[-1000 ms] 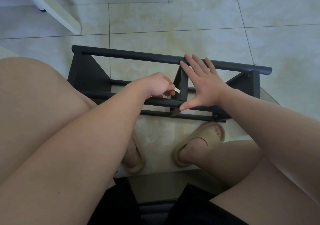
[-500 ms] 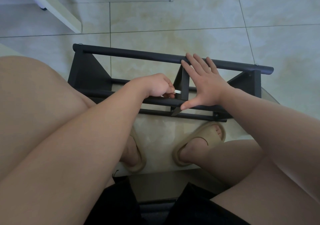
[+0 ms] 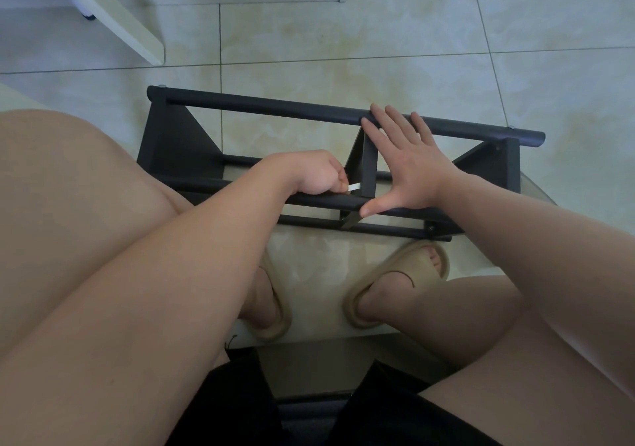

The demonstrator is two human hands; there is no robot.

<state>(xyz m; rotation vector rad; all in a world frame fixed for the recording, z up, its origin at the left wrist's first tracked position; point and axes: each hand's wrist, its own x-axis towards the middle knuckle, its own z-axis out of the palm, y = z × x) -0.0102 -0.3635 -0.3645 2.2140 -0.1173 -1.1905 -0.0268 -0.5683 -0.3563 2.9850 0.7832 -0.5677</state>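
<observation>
With the left hand [image 3: 309,174], pinching a small silvery tool [image 3: 354,187] in curled fingers against the middle brace [image 3: 369,167] of the frame [image 3: 171,143], likely to turn a screw. With the right hand [image 3: 409,174], open and spread, pressing far bar [image 3: 275,105] and near bar [image 3: 309,201], probably to pin the frame on the table [image 3: 319,249].

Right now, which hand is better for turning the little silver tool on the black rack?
Left. The left hand pinches the silver tool right at the middle upright. The right hand lies spread flat on the black rack, probably steadying it.
</observation>
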